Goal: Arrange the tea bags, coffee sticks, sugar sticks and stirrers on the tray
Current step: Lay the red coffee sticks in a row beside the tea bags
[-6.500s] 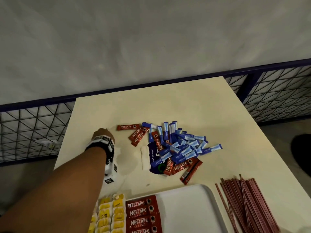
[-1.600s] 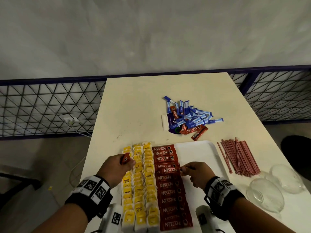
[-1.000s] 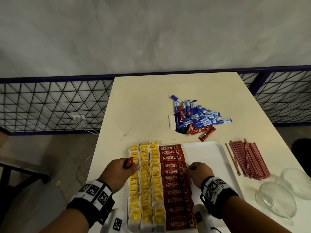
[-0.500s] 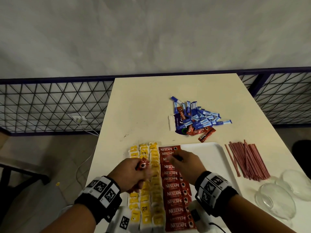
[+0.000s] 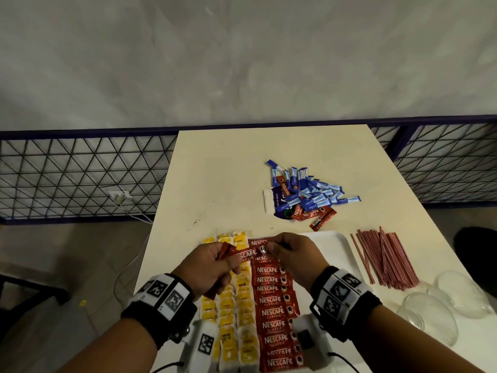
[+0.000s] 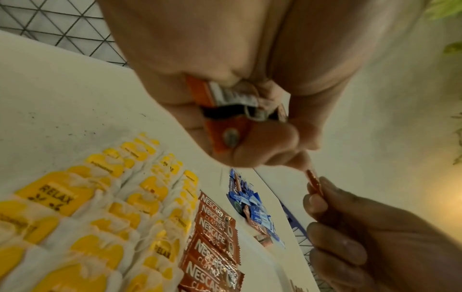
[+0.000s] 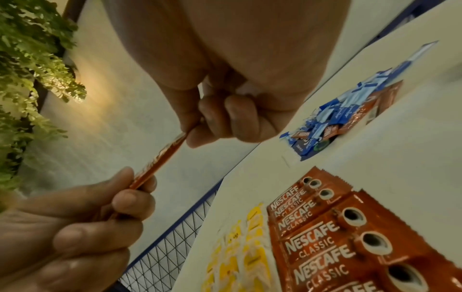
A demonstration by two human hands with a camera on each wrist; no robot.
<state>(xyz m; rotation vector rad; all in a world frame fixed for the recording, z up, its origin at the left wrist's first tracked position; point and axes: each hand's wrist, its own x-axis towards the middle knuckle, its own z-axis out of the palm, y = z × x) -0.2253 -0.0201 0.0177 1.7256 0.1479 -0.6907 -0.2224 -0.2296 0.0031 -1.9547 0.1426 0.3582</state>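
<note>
Above the far end of the white tray [image 5: 329, 254] both hands share one red Nescafe coffee stick [image 5: 246, 254]. My left hand [image 5: 231, 259] grips its left end together with a few more coffee sticks [image 6: 225, 122]. My right hand [image 5: 271, 247] pinches its right end [image 7: 162, 156] between thumb and forefinger. On the tray lie three rows of yellow tea bags [image 5: 228, 308] and a column of coffee sticks [image 5: 273, 301]. A loose pile of blue sugar sticks [image 5: 313, 196] mixed with coffee sticks sits farther back. Red stirrers [image 5: 384, 258] lie right of the tray.
Two clear glass bowls [image 5: 430, 319] stand at the table's right front corner. A dark wrapper and a white sachet [image 5: 267, 201] lie at the pile's left side. A wire-mesh fence [image 5: 80, 179] runs behind the table, with floor on the left.
My right hand left the coffee column and came up to pinch the stick held by my left hand. Both hands moved toward the tray's far end.
</note>
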